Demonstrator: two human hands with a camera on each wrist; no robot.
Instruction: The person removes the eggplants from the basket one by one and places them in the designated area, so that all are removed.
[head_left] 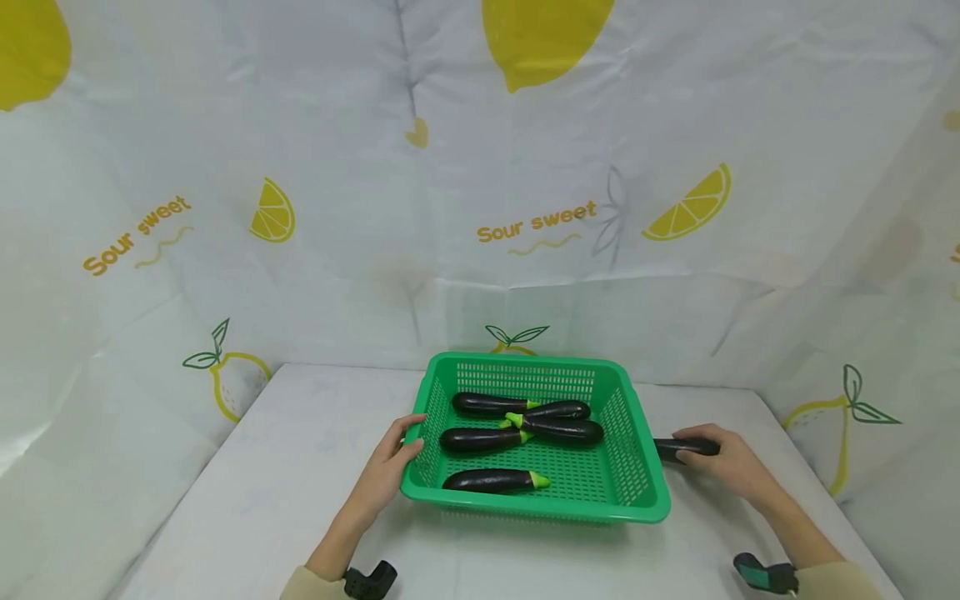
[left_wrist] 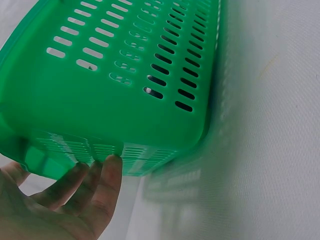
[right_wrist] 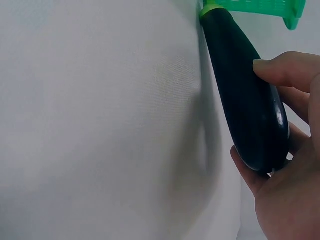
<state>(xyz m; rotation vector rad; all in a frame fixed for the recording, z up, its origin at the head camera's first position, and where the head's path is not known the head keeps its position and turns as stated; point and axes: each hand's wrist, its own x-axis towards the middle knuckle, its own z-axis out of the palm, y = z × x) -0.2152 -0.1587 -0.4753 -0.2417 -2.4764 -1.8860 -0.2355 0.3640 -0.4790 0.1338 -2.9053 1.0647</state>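
A green plastic basket (head_left: 647,498) holds several dark purple eggplants (head_left: 487,481) with bright green stems. My left hand (head_left: 386,471) grips the basket's left rim; in the left wrist view its fingers (left_wrist: 107,187) touch the perforated wall beneath the rim, the thumb partly hidden. To the right of the basket, my right hand (head_left: 723,458) holds another eggplant (right_wrist: 245,95) by its thick end. The thumb lies on one side of it and the fingers on the other. Its green stem end points at the basket and is hidden behind the rim in the head view.
A white cloth covers the table (head_left: 247,492). Behind it and along both sides hangs a white sheet (head_left: 360,250) with printed lemons and lettering. Dark devices are strapped at the left wrist (head_left: 370,581) and the right wrist (head_left: 765,575).
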